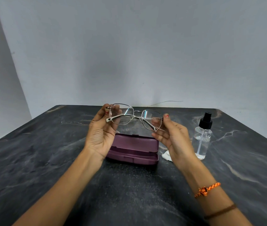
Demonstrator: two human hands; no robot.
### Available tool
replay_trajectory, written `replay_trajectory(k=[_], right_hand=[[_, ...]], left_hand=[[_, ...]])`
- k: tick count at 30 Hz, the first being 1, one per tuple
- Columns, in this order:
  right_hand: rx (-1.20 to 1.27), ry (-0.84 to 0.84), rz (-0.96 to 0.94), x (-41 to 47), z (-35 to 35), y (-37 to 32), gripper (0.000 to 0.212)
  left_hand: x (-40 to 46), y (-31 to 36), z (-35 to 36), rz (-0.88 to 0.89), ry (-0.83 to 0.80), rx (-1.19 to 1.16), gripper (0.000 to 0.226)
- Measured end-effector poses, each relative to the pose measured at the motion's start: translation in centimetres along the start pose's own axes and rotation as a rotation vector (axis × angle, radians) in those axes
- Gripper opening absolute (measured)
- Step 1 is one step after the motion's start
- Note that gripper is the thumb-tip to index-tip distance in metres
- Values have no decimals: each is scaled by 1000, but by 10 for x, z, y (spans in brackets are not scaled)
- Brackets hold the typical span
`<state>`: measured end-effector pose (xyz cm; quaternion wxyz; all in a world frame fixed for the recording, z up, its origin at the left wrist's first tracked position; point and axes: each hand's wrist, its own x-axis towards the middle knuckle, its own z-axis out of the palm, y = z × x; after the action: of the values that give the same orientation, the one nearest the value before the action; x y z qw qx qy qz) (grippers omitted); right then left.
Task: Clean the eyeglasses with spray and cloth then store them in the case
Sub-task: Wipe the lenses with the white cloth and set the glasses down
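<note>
One eyeglasses (135,117), one open purple case (133,150), one spray bottle (202,137) at 3 o'clock of it, one white cloth (167,156) between. Left hand (101,132) and right hand (172,136) each pinch a frame end, palms facing inward, glasses held above the case.

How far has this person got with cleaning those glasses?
Cleaning progress can't be judged from this view. Both the left hand and right hand hold the eyeglasses up. The spray bottle and cloth sit untouched; the purple case lies open, empty, awaiting storage.
</note>
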<state>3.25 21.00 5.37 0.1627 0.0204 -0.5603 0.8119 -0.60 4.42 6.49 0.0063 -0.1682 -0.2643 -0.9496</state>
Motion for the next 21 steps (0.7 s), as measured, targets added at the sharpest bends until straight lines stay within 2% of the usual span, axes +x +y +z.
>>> replay_trajectory(k=[4, 8, 11, 14, 18, 21], right_hand=[[105, -24, 61, -1, 2, 1, 28], [207, -11, 116, -2, 3, 1, 28], [249, -1, 145, -3, 4, 1, 28], [275, 9, 169, -4, 4, 2, 28], [304, 26, 183, -5, 4, 0, 26], [304, 34, 178, -5, 4, -2, 31]], left_hand=[[-1, -1, -1, -35, -8, -112, 33], [-1, -3, -1, -57, 11, -103, 18], [1, -4, -4, -62, 12, -106, 26], [2, -2, -6, -58, 6, -59, 29], [4, -1, -10, -53, 1, 24, 52], [8, 0, -14, -64, 8, 67, 50]])
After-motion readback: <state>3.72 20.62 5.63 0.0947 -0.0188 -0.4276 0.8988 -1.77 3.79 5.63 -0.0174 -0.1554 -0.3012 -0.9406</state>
